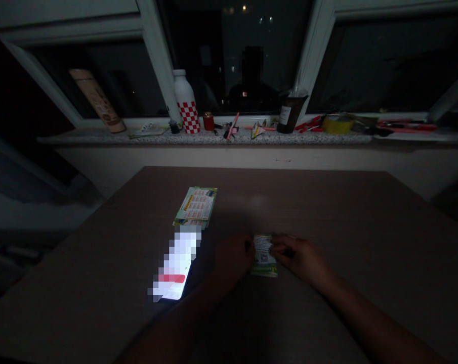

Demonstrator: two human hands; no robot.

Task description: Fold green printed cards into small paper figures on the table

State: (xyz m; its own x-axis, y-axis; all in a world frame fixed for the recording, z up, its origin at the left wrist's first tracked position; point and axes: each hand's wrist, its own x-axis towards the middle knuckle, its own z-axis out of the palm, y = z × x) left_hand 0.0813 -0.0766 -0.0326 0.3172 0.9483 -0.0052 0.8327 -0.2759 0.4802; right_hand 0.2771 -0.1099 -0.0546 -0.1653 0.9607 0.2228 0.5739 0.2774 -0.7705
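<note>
A small green-and-white printed card [264, 257] lies on the table between my hands, with lines of text and a square code on its face. My left hand [234, 255] is curled closed at the card's left edge, its fingertips partly in shadow. On the opposite edge, my right hand [295, 253] pinches the card near its upper corner. To the left is a stack of similar printed cards [196, 205], the top one showing a calendar-like grid. A lit phone [175, 265] lies just below that stack, its screen blurred out.
The brown table [327, 202] meets a wall under a window. Along the stone sill [213, 137] stand a tan flask [97, 101], a red-and-white checked bottle [186, 103], a small red jar [208, 121], a dark cup [289, 114], yellow tape [337, 124] and several pens. The room is dim.
</note>
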